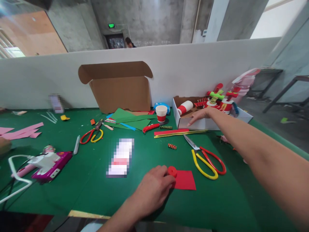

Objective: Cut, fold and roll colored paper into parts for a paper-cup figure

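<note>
We take the small red disc (171, 169) as the middle of a clock, with 12 o'clock away from us. It is on the green bench (94, 193), over one corner of the red paper (186, 180), which extends toward 4 o'clock. Our left hand (156, 184), at 8 o'clock, grips the disc at its edge between thumb and fingers. Our right hand (201, 114), at 1 o'clock, hangs with loosely spread fingers before the white box (182, 123); whether it touches the wall, we cannot tell. The large scissors (198, 149) lie at 2 o'clock, a short red spring (172, 146) at 12, and the smaller scissors (97, 127) at 10.
</note>
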Available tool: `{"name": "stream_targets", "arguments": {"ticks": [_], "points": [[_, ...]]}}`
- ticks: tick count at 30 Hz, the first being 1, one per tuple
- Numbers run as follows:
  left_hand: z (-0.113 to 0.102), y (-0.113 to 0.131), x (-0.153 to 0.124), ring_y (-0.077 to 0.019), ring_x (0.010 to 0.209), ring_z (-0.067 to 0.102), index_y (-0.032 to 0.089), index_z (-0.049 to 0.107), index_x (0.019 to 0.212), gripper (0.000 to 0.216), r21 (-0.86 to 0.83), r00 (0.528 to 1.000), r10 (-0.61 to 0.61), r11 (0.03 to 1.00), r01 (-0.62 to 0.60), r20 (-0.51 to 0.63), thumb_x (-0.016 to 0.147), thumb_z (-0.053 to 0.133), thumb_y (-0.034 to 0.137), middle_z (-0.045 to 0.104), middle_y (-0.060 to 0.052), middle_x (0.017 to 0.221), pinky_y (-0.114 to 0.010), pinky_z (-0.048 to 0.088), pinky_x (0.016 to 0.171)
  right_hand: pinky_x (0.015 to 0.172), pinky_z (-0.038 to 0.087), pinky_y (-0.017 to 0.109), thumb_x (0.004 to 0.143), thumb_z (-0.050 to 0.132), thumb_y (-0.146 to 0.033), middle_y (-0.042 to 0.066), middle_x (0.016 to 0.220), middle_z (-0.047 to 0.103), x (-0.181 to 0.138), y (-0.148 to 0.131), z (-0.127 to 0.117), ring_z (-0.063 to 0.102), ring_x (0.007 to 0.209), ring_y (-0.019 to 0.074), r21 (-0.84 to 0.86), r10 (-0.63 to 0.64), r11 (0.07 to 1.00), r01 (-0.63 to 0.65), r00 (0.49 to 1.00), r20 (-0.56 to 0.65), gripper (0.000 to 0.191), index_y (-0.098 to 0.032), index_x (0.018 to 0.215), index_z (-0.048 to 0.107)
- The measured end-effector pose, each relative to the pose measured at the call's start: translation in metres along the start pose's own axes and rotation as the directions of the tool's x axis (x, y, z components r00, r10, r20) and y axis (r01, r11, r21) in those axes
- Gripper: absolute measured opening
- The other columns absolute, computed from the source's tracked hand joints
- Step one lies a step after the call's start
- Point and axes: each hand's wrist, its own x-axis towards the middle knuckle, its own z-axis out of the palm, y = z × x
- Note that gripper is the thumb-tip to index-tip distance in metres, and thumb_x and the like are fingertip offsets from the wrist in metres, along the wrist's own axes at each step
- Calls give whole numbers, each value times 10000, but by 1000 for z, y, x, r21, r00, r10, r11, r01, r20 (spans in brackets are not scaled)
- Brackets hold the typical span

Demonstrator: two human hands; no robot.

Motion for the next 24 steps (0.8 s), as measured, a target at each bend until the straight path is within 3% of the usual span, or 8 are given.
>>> {"name": "stream_targets", "arguments": {"ticks": [4, 8, 17, 24], "points": [[0, 0, 0, -151, 782, 471, 200, 596, 881, 224, -2, 1000, -8, 1000, 8, 13, 947, 382, 218, 536, -35, 874, -256, 351, 659, 930, 447, 441, 535, 769, -538, 59, 1108, 685, -8, 3, -2, 561, 1116, 345, 150, -48, 989, 17, 978, 202, 550, -247, 994, 686], [2, 0, 1, -151, 785, 474, 196, 588, 867, 228, -9, 1000, -8, 1000, 8, 11, 952, 379, 228, 537, -34, 871, -258, 352, 663, 881, 474, 386, 553, 746, -535, 52, 1042, 706, -18, 6, -5, 614, 1023, 300, 286, -76, 958, -7, 958, 277, 468, -222, 892, 663], [5, -1, 2, -154, 792, 475, 205, 594, 905, 239, -18, 1000, -14, 1000, 14, 1, 959, 364, 238, 542, -36, 889, -261, 358, 672, 768, 469, 317, 596, 753, -419, 42, 881, 692, -22, 16, -7, 620, 870, 231, 434, -138, 900, 30, 966, 220, 367, -189, 826, 583], [6, -1, 3, -155, 785, 474, 203, 585, 884, 255, -13, 999, -31, 999, 31, 14, 958, 343, 236, 537, -37, 879, -259, 342, 659, 813, 426, 262, 802, 574, -328, 69, 893, 662, -25, 25, -18, 572, 833, 140, 512, -103, 857, 55, 992, 66, 171, -164, 829, 535]]}}
